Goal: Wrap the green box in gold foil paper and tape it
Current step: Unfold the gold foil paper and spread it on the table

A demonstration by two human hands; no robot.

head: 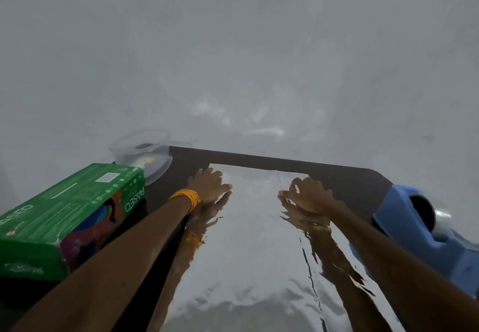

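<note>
A sheet of shiny foil paper (254, 241) lies flat on a dark table (285, 164) and mirrors the grey surroundings and my arms. My left hand (208, 185), with an orange band at the wrist, presses palm-down on the sheet near its far left corner, fingers spread. My right hand (308, 194) rests on the sheet toward its far right, fingers loosely curled; whether it pinches the paper is unclear. The green box (64, 215) marked PASEO lies on the table to the left, apart from the sheet and untouched.
A clear plastic container (141, 155) stands behind the green box at the table's far left. A blue tape dispenser (420, 225) sits at the right edge beside my right forearm. Everything beyond the table is a grey blur.
</note>
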